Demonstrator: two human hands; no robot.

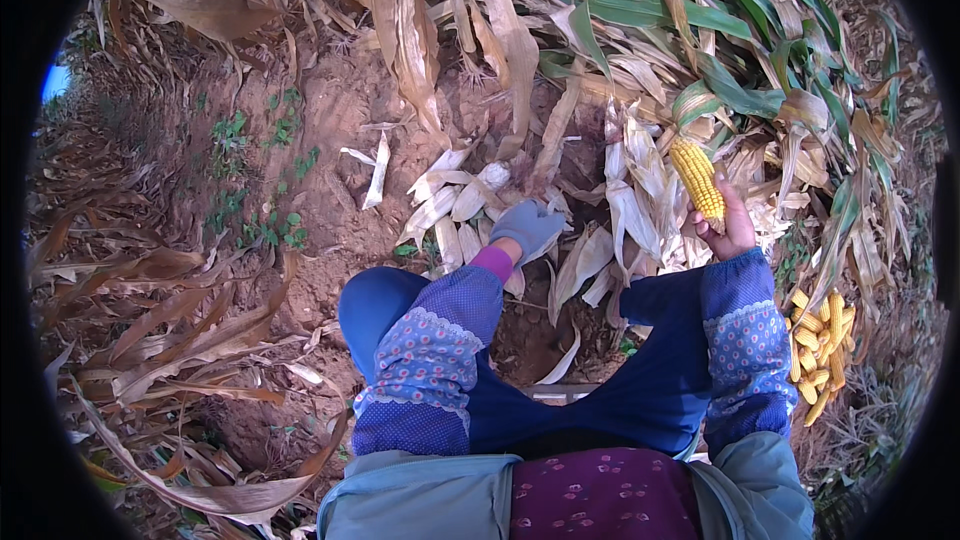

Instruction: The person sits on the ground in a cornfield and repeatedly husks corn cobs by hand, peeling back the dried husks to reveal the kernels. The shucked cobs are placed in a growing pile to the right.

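My bare right hand (729, 223) grips the lower end of a husked yellow corn cob (694, 174), which points up and slightly left. The kernels are exposed along its length. My left hand (527, 227), in a grey glove, is low over pale dry corn husks (448, 208) and ears in husk on the ground. Its fingers are partly hidden, and whether they grip a husk I cannot tell. Between my hands hang and lie more opened husks (634, 214).
Husked yellow cobs (821, 349) lie heaped on the ground at my right. Cut corn stalks with green and dry leaves (660, 11) are piled ahead. Bare reddish soil (330, 105) with small weeds (274, 229) is at the left, beside dry leaves (187, 330).
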